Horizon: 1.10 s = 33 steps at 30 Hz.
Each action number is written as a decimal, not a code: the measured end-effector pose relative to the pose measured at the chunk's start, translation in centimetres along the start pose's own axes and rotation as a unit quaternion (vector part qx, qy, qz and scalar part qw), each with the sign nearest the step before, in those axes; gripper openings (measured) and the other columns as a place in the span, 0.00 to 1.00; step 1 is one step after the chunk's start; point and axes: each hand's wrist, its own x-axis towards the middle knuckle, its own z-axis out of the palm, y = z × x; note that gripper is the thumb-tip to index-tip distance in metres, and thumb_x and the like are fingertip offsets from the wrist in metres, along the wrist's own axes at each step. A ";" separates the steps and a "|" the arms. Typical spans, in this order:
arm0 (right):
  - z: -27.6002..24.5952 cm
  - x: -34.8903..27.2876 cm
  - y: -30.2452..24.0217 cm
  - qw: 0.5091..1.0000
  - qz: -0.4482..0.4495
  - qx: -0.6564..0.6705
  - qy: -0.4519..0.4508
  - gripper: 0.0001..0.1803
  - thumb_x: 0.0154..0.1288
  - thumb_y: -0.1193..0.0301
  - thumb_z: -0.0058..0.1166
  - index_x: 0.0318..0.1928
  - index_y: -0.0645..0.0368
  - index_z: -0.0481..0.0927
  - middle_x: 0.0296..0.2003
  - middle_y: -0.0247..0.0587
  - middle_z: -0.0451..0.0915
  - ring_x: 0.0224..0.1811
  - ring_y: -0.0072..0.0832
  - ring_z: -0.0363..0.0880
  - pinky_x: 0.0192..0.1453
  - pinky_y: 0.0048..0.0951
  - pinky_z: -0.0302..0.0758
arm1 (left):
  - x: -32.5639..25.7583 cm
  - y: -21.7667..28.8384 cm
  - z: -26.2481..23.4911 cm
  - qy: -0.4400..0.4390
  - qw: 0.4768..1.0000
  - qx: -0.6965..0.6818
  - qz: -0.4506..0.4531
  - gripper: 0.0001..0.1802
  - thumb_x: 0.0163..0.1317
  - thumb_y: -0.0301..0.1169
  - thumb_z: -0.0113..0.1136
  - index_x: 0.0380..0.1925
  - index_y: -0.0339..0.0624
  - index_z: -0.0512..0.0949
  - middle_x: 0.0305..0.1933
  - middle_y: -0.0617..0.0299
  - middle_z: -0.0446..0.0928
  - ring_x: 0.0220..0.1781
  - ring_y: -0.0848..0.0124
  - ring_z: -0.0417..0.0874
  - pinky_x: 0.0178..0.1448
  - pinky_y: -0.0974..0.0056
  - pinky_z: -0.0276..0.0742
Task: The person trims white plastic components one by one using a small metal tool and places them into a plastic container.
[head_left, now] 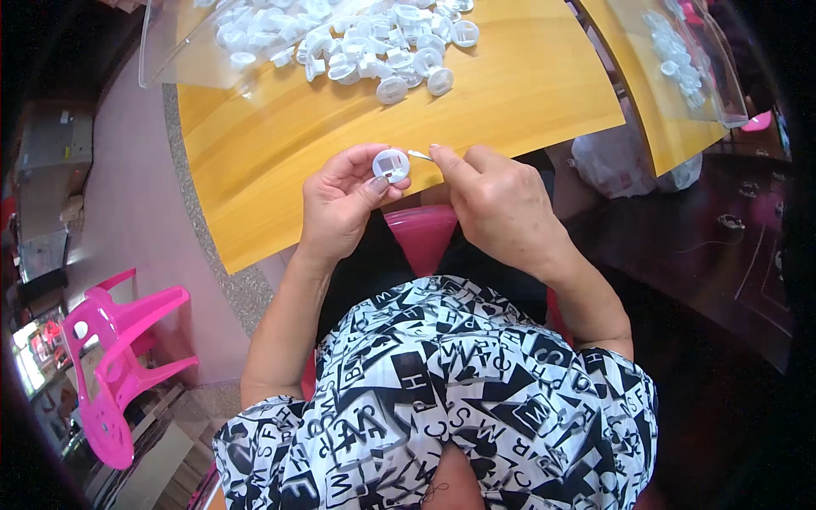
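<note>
The left hand (344, 200) pinches the white disc (380, 159) seemingly above the near side of the table (285, 174) while the right hand (508, 200) grips the thin tool (421, 155) beside it, so I judge excess force or a loose hold could cause a slip, jabbing the left hand.

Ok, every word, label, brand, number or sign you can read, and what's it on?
Black-and-white top: large scattered capital letters, single-letter pattern; I won't copy them out.
Round white plastic piece in the left hand: no lettering I can make out.
Heaped white plastic parts: any markings are too small to read.
Background: too blurred to read.
</note>
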 end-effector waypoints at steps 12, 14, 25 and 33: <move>0.3 -0.1 -0.1 0.999 0.024 0.047 0.000 0.17 0.55 0.77 0.56 0.48 0.60 0.76 0.25 0.46 0.74 0.26 0.43 0.78 0.28 0.39 0.74 | -0.7 1.4 1.2 0.053 0.998 -0.006 0.045 0.17 0.62 0.20 0.59 0.51 0.31 0.73 0.45 0.52 0.79 0.43 0.68 0.83 0.45 0.67 0.82; 0.8 0.2 0.4 0.998 0.029 0.053 0.003 0.15 0.56 0.77 0.55 0.46 0.59 0.76 0.24 0.46 0.74 0.26 0.44 0.77 0.28 0.40 0.74 | -0.3 3.3 1.6 0.065 0.989 0.028 0.131 0.17 0.61 0.19 0.59 0.51 0.31 0.73 0.45 0.53 0.80 0.42 0.66 0.83 0.44 0.65 0.81; 1.7 0.7 1.5 0.997 0.021 0.074 -0.002 0.06 0.60 0.72 0.52 0.33 0.62 0.73 0.23 0.50 0.75 0.25 0.49 0.79 0.29 0.44 0.77 | 8.9 20.3 -4.0 0.295 0.582 0.641 0.404 0.22 0.54 0.32 0.70 0.47 0.33 0.78 0.47 0.49 0.78 0.49 0.58 0.79 0.57 0.57 0.72; 1.4 0.8 1.8 0.997 0.030 0.073 -0.007 0.06 0.60 0.72 0.52 0.33 0.62 0.73 0.23 0.50 0.75 0.25 0.49 0.79 0.29 0.44 0.77 | 7.1 7.7 -2.7 0.186 0.647 0.631 0.386 0.13 0.47 0.21 0.65 0.35 0.36 0.78 0.39 0.51 0.77 0.45 0.54 0.77 0.52 0.57 0.73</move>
